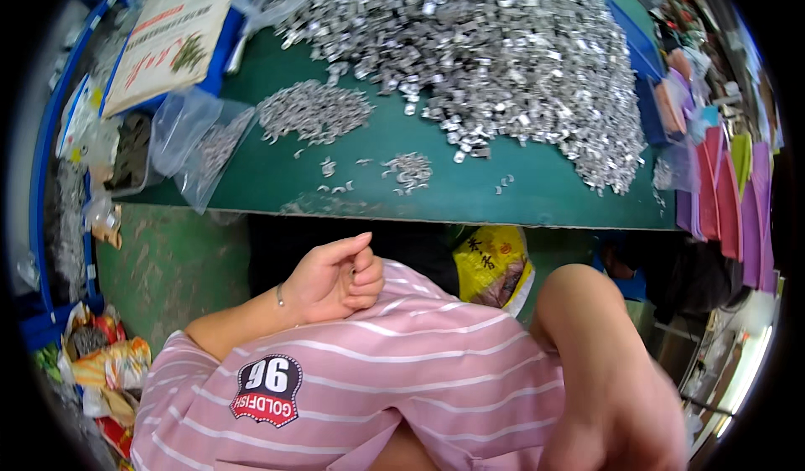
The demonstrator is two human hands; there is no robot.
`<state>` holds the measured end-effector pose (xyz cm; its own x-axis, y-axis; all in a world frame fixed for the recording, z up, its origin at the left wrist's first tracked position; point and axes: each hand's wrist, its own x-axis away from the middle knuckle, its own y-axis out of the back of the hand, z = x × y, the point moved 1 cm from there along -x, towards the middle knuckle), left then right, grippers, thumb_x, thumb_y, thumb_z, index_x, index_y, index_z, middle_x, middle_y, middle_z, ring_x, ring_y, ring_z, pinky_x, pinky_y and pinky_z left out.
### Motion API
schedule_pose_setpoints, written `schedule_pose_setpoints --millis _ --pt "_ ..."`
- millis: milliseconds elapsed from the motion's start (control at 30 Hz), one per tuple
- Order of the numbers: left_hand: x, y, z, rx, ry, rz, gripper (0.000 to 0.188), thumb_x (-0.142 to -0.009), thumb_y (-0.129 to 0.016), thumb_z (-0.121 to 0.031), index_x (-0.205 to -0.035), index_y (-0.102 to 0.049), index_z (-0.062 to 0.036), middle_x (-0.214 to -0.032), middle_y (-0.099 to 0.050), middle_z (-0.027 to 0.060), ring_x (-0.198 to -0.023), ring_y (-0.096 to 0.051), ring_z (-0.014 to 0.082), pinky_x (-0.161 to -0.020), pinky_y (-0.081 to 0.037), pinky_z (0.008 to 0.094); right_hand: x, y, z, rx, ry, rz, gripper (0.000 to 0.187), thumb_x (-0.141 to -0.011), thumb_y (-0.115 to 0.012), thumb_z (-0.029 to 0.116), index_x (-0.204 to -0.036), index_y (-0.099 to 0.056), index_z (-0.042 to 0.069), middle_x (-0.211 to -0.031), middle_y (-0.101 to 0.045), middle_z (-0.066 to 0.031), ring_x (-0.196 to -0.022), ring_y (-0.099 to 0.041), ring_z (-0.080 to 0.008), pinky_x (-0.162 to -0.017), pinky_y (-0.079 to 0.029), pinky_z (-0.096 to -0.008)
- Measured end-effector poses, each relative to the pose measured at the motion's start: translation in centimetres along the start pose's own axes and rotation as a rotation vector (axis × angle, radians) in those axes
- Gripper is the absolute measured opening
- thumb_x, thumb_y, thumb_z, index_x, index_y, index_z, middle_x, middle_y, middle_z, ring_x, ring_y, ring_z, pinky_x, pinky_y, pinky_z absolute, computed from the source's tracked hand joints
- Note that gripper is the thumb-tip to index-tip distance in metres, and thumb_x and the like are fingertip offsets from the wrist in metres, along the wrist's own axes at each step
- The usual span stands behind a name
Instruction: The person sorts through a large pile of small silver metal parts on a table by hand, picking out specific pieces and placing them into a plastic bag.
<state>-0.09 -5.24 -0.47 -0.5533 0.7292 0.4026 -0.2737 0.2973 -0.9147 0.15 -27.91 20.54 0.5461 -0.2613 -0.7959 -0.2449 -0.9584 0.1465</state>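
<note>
My left hand (342,280) is in front of my striped pink shirt, just short of the table edge. Its fingers curl into a loose fist with the thumb along the index finger, and nothing shows in them. My right hand (625,437) is blurred at the lower edge, drawn back toward my body with the elbow forward; its fingers cannot be made out. On the green table (310,182) lie a huge pile of small silvery metal pieces (495,60), a smaller heap of thin curved metal pieces (314,110), and a little cluster of these (408,169) nearer the edge.
A clear plastic bag (205,148) with metal pieces hangs over the table's left front edge. Left behind it, a printed sack (172,39) lies on a blue bin. Pink and purple folders (729,186) stand at the right. Under the table is a yellow bag (490,265).
</note>
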Motion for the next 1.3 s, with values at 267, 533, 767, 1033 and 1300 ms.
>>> schedule_pose_setpoints --millis 267,533,767,1033,1300 --pt "0.1 2.2 -0.5 0.098 -0.050 0.000 0.045 -0.103 -0.038 -0.033 -0.070 -0.049 -0.0055 -0.068 -0.046 0.0054 -0.058 -0.038 0.0150 -0.051 -0.033 0.0261 17.0 -7.0 3.3 -0.024 -1.337 0.511 0.015 -0.073 -0.071 -0.004 -0.085 -0.063 0.002 -0.083 -0.061 -0.0103 -0.074 -0.055 -0.0262 -0.068 -0.044 -0.0358" --pt "-1.0 2.6 -1.4 0.054 -0.044 0.108 0.047 -0.105 -0.031 -0.033 -0.072 -0.055 -0.0085 -0.067 -0.045 0.0037 -0.058 -0.036 0.0140 -0.052 -0.034 0.0252 18.3 -11.4 2.4 -0.128 -1.260 0.765 0.019 -0.072 -0.071 -0.001 -0.089 -0.067 0.008 -0.083 -0.060 -0.0027 -0.080 -0.054 -0.0233 -0.078 -0.037 -0.0373" --pt "-0.7 3.0 -1.8 0.040 -0.043 0.147 0.049 -0.105 -0.029 -0.034 -0.072 -0.054 -0.0090 -0.069 -0.047 0.0030 -0.058 -0.036 0.0137 -0.052 -0.033 0.0247 19.1 -14.2 2.1 -0.205 -1.142 0.856 0.021 -0.070 -0.071 0.001 -0.089 -0.066 0.008 -0.083 -0.058 -0.0013 -0.081 -0.054 -0.0224 -0.079 -0.033 -0.0385" --pt "-1.3 3.2 -2.2 0.015 -0.044 0.212 0.048 -0.106 -0.025 -0.032 -0.075 -0.055 -0.0097 -0.072 -0.048 0.0028 -0.058 -0.035 0.0140 -0.054 -0.034 0.0254 19.0 -13.5 1.6 -0.244 -1.167 0.896 0.020 -0.071 -0.071 0.000 -0.088 -0.064 0.009 -0.086 -0.060 -0.0020 -0.082 -0.054 -0.0230 -0.079 -0.034 -0.0375" --pt "-1.3 3.0 -2.5 0.024 -0.025 0.216 0.047 -0.105 -0.026 -0.032 -0.075 -0.054 -0.0096 -0.071 -0.048 0.0034 -0.059 -0.036 0.0144 -0.054 -0.034 0.0256 18.7 -13.0 0.4 -0.214 -1.190 0.953 0.020 -0.072 -0.071 0.003 -0.091 -0.067 0.010 -0.085 -0.060 -0.0025 -0.082 -0.054 -0.0231 -0.080 -0.034 -0.0382"
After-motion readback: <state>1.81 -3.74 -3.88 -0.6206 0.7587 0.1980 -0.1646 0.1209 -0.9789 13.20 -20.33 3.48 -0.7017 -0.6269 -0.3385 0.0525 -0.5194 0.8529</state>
